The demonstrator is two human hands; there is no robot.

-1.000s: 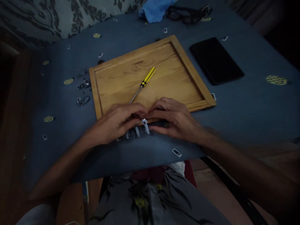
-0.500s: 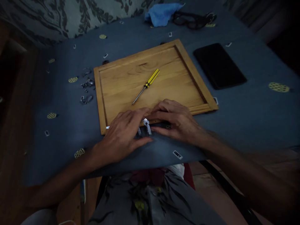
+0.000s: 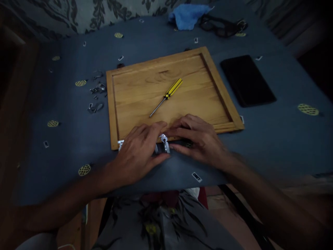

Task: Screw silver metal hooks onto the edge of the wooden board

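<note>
My left hand [image 3: 137, 152] lies flat, fingers stretched, over a dark strip [image 3: 186, 143] at the near edge of a wooden board [image 3: 110, 104]. A shiny metal clip [image 3: 164, 140] stands on the strip between my two hands, and another metal end [image 3: 120, 143] shows left of my left hand. My right hand [image 3: 200, 139] grips the right part of the strip, fingers over it and thumb along its near side. Most of the strip is hidden under my hands. A yellow-and-black screwdriver [image 3: 168, 95] lies on the board beyond my fingers.
Several small metal parts [image 3: 95, 97] lie left of the board on the blue tablecloth [image 3: 273, 139]. A black phone [image 3: 247, 80] lies at the right. A blue cloth [image 3: 187, 15] and dark glasses [image 3: 221, 27] are at the far edge. Small tags and yellow dots are scattered around.
My left hand has slid right and flattened over the strip, covering most of its metal clips. My right hand has stayed put on the strip's right part. The camera has tilted slightly.
</note>
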